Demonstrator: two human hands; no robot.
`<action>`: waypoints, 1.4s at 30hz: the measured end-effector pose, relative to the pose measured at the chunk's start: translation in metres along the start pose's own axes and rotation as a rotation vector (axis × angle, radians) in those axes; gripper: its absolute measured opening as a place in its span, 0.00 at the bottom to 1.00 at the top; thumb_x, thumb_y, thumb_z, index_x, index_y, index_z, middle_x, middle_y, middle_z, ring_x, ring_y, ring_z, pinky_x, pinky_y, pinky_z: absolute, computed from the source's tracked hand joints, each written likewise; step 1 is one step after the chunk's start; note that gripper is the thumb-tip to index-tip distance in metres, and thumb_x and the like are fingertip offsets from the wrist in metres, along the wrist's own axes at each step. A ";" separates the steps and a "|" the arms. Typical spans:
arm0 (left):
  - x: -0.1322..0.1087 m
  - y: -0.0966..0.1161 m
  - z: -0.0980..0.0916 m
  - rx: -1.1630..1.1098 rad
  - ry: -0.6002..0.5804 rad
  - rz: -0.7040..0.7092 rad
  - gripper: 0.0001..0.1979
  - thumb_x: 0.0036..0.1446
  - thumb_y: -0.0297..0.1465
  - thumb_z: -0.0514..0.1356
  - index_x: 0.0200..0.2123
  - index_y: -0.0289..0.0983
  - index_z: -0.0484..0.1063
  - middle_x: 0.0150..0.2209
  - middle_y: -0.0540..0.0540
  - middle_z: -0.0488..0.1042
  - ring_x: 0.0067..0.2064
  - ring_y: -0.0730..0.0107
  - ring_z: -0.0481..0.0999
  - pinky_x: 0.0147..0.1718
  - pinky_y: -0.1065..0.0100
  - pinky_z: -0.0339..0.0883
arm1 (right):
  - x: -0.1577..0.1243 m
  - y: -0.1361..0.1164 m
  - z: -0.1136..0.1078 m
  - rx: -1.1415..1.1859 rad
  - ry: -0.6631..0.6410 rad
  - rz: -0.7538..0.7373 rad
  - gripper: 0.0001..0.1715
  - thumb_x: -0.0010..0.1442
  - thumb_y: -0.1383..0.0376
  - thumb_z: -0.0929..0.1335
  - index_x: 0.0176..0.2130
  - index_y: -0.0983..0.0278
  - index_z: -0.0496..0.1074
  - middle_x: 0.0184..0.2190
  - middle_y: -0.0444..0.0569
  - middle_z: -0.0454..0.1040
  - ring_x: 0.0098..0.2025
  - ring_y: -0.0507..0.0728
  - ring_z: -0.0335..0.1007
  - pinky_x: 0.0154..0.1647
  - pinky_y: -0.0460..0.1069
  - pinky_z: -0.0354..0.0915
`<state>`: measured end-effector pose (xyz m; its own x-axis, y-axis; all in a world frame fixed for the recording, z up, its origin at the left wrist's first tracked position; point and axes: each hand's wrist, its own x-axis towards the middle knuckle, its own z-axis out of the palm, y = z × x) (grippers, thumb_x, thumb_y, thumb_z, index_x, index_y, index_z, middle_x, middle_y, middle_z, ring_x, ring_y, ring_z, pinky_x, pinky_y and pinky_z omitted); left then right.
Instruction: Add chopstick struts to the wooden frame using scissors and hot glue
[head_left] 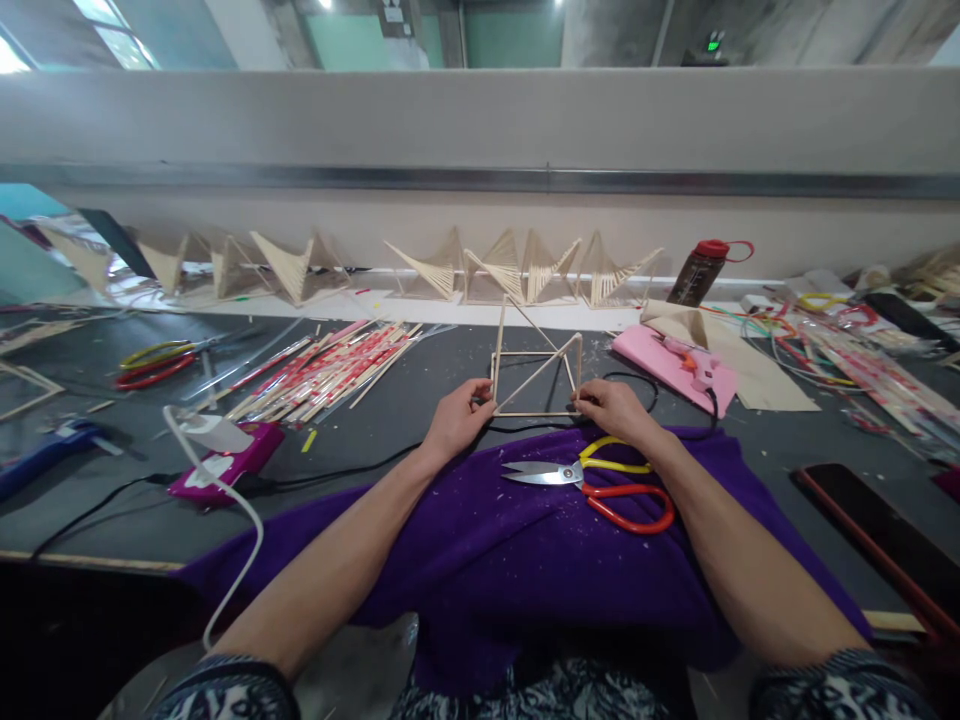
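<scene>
A frame of thin wooden sticks (536,365) stands on the dark table just beyond a purple cloth (525,560). My left hand (457,420) pinches the frame's near left corner. My right hand (611,408) pinches its near right corner. Both hands have fingers closed on the sticks. Scissors with a yellow and a red handle (592,480) lie on the cloth between my forearms, blades pointing left.
A pile of red-wrapped sticks (330,370) lies at the left. Finished stick models (517,268) line the back wall. A pink pad with a glue gun (686,365) and a dark bottle (701,270) sit right. A white cable (225,490) crosses near left.
</scene>
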<state>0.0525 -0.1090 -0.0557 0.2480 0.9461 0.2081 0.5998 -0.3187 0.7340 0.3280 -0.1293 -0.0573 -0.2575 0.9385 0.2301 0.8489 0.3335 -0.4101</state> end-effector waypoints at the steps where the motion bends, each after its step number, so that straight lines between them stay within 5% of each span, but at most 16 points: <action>1: 0.000 0.000 0.000 -0.003 -0.003 0.001 0.19 0.52 0.33 0.57 0.48 0.35 0.69 0.40 0.46 0.77 0.30 0.73 0.73 0.33 0.70 0.67 | 0.000 0.000 0.000 0.003 -0.001 -0.002 0.10 0.57 0.65 0.64 0.34 0.62 0.75 0.36 0.48 0.78 0.36 0.54 0.72 0.36 0.45 0.61; 13: 0.001 -0.003 0.000 0.051 0.036 0.070 0.21 0.53 0.34 0.57 0.51 0.37 0.68 0.41 0.46 0.76 0.34 0.71 0.74 0.38 0.67 0.68 | 0.000 -0.006 0.002 0.097 0.038 0.030 0.06 0.54 0.65 0.65 0.31 0.62 0.72 0.30 0.46 0.78 0.30 0.53 0.71 0.31 0.46 0.60; 18: 0.006 -0.009 0.001 0.021 0.070 0.088 0.22 0.52 0.31 0.57 0.51 0.37 0.66 0.48 0.42 0.72 0.40 0.68 0.75 0.43 0.63 0.68 | -0.003 -0.027 0.000 0.270 -0.033 -0.034 0.14 0.55 0.68 0.65 0.43 0.62 0.72 0.34 0.44 0.78 0.34 0.52 0.74 0.36 0.45 0.65; 24: 0.002 0.001 -0.001 -0.047 0.192 0.208 0.22 0.52 0.32 0.58 0.51 0.35 0.65 0.54 0.38 0.62 0.45 0.68 0.73 0.33 0.70 0.70 | -0.006 -0.046 0.004 0.438 -0.128 -0.194 0.25 0.56 0.69 0.64 0.54 0.61 0.66 0.44 0.48 0.76 0.41 0.53 0.73 0.42 0.47 0.66; 29: -0.004 0.026 0.003 0.075 0.101 0.200 0.13 0.55 0.36 0.57 0.43 0.37 0.70 0.37 0.47 0.73 0.32 0.73 0.73 0.32 0.70 0.68 | 0.000 -0.022 -0.010 0.220 0.048 -0.059 0.14 0.58 0.66 0.63 0.43 0.61 0.74 0.41 0.45 0.77 0.41 0.53 0.73 0.43 0.47 0.66; 33: 0.003 0.045 0.018 0.194 -0.057 0.165 0.16 0.51 0.41 0.60 0.40 0.37 0.72 0.36 0.45 0.76 0.30 0.69 0.74 0.31 0.68 0.67 | 0.007 0.008 -0.012 0.028 0.162 0.083 0.19 0.59 0.66 0.62 0.50 0.61 0.70 0.46 0.50 0.75 0.47 0.58 0.70 0.47 0.52 0.65; 37: 0.012 0.054 0.030 0.272 -0.092 0.111 0.13 0.50 0.40 0.61 0.33 0.37 0.74 0.34 0.45 0.77 0.31 0.65 0.74 0.32 0.67 0.65 | 0.011 0.022 0.000 -0.054 0.131 0.064 0.32 0.55 0.67 0.66 0.59 0.66 0.61 0.56 0.58 0.66 0.57 0.64 0.60 0.55 0.57 0.57; 42: 0.010 0.049 0.033 0.260 -0.090 0.111 0.08 0.52 0.35 0.58 0.29 0.39 0.75 0.31 0.48 0.78 0.34 0.66 0.75 0.34 0.69 0.64 | 0.013 0.023 0.011 -0.081 0.069 0.009 0.37 0.55 0.67 0.65 0.62 0.66 0.56 0.58 0.58 0.63 0.57 0.65 0.58 0.56 0.59 0.57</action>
<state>0.1094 -0.1168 -0.0390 0.3823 0.8996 0.2112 0.7373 -0.4348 0.5171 0.3394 -0.1088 -0.0734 -0.2198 0.9320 0.2884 0.8862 0.3143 -0.3404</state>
